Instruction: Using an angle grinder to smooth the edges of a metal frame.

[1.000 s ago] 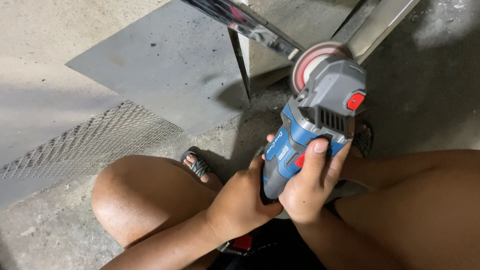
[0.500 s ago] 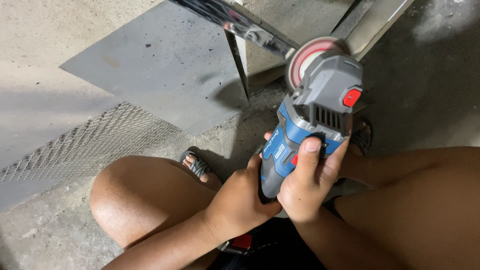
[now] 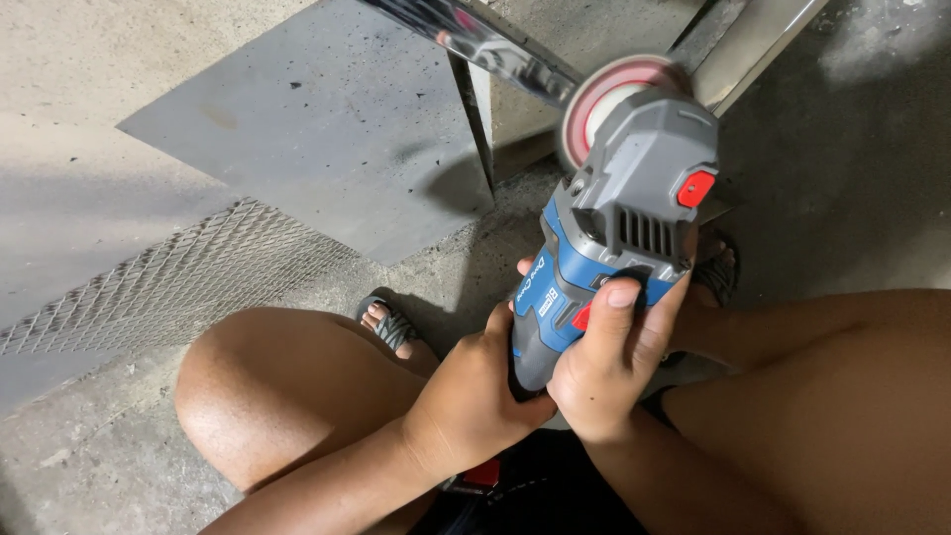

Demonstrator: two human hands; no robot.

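Around one grinder [image 3: 619, 233], two hands [image 3: 540, 381].

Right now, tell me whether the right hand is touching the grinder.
Touching. The head view shows the right hand wrapped around the grinder body, thumb pressed on its blue housing.

I see grinder [image 3: 619, 233] in both hands; metal frame [image 3: 495, 45] beyond right hand [image 3: 606, 372], mesh [image 3: 168, 287] far left of left hand [image 3: 475, 396].

I see a rough grey concrete floor [image 3: 852, 168] under everything. On it lies a flat grey metal sheet [image 3: 327, 139], with a strip of wire mesh [image 3: 168, 287] just beside its near edge. My sandalled foot [image 3: 388, 325] rests on the concrete beside the mesh.
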